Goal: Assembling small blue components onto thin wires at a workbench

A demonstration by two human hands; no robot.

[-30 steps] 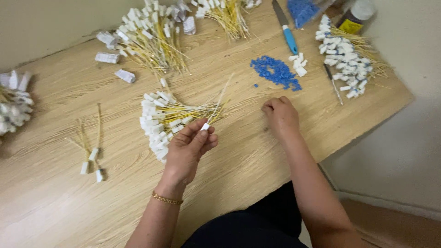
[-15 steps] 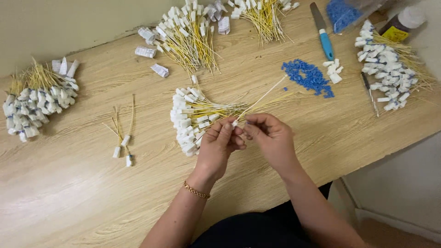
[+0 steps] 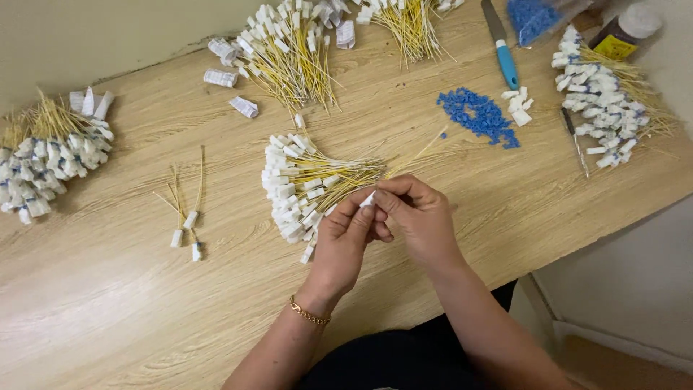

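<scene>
While both hands pinch one white tag [image 3: 367, 200] on its yellow wire [image 3: 415, 153] above the bench [image 3: 108, 318], left hand [image 3: 345, 242] should steady it and right hand [image 3: 419, 217] work with fingertips only, clear of the pile [image 3: 303, 184].

One thin yellow wire [image 3: 415, 153] with a small white connector [image 3: 368, 200] at its near end. The connector sits pinched between the fingertips of both hands, above the table's near edge; only a sliver of white shows. The wire runs straight up and to the right from the fingertips, raised at a slant, its far tip ending near the pile of small blue beads [image 3: 478, 115]. Just left lies the fanned bundle of like wires [image 3: 307, 184], white ends leftward.
</scene>
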